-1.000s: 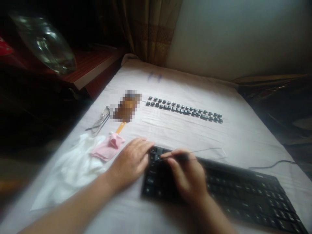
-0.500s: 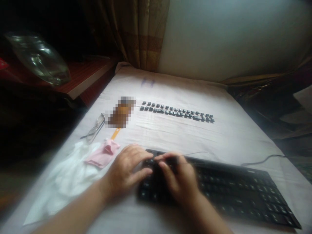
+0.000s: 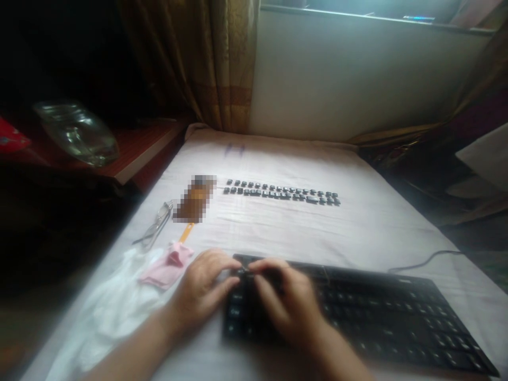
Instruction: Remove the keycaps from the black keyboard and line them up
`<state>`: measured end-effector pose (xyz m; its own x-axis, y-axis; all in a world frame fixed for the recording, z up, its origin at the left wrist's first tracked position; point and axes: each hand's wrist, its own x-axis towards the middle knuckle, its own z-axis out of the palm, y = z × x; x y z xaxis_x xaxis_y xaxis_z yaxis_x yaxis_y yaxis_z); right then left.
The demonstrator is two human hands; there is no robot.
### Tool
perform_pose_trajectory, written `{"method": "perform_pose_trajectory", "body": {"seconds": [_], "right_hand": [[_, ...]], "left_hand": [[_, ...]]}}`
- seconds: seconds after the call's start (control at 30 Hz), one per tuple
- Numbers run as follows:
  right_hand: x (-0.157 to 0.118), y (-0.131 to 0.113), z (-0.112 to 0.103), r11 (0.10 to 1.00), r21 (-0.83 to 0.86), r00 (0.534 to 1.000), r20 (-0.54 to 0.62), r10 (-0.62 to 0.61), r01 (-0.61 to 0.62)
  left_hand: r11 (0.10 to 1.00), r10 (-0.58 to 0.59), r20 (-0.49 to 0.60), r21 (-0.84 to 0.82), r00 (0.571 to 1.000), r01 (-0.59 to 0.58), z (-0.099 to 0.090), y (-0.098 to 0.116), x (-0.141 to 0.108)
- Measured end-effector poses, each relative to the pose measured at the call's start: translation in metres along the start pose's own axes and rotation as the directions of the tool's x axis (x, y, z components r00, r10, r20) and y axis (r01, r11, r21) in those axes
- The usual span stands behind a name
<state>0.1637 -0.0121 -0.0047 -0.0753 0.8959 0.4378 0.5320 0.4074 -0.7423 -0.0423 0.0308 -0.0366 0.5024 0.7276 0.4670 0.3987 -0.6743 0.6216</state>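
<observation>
A black keyboard lies on a pale cloth. My left hand rests at its upper left corner, with thumb and forefinger curved close together over the keys. Beside it, my right hand is bent over the left part of the keyboard, fingers bunched. The two hands' fingertips nearly meet; whatever small thing lies between them is too blurred to make out. A thin wire-like line shows near my right hand. Farther back, loose black keycaps lie in two rows on the cloth.
At the left lie a pink cloth, a white cloth, eyeglasses, an orange strip and a pixelated object. A glass jar lies on a reddish shelf. A cable runs off right.
The view has tilted up, so the cloth and keycaps appear lower and a ledge shows at the top. Both hands remain at the keyboard's upper left corner, with the fingertips slightly shifted.
</observation>
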Motion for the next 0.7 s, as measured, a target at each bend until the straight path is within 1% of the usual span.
{"method": "perform_pose_trajectory", "body": {"seconds": [0.13,0.27,0.37,0.53,0.6,0.7], "right_hand": [[0.001,-0.001,-0.002,0.998,-0.006,0.998,-0.031,0.056,-0.056],[0.003,-0.003,-0.003,0.997,-0.014,0.995,-0.07,0.075,-0.076],[0.004,-0.005,-0.003,0.99,-0.019,0.985,-0.111,0.133,-0.136],[0.003,-0.001,-0.01,0.976,-0.048,0.959,-0.202,0.2,-0.213],[0.001,0.001,-0.017,0.978,-0.052,0.959,-0.213,0.187,-0.203],[-0.005,0.005,-0.034,0.988,-0.082,0.964,-0.243,0.105,-0.128]], "left_hand": [[0.999,0.005,0.013,0.034,1.0,-0.006,0.001,-0.002,-0.002],[0.998,-0.005,0.01,0.07,1.0,0.005,0.004,-0.001,-0.003],[0.996,-0.027,-0.029,0.084,0.999,0.029,0.005,0.001,-0.002],[0.987,0.007,-0.144,0.157,0.99,0.016,0.004,0.004,0.0],[0.984,0.018,-0.18,0.177,0.983,0.015,0.004,0.003,0.0],[0.973,0.025,-0.221,0.228,0.975,0.027,0.002,0.001,0.004]]}}
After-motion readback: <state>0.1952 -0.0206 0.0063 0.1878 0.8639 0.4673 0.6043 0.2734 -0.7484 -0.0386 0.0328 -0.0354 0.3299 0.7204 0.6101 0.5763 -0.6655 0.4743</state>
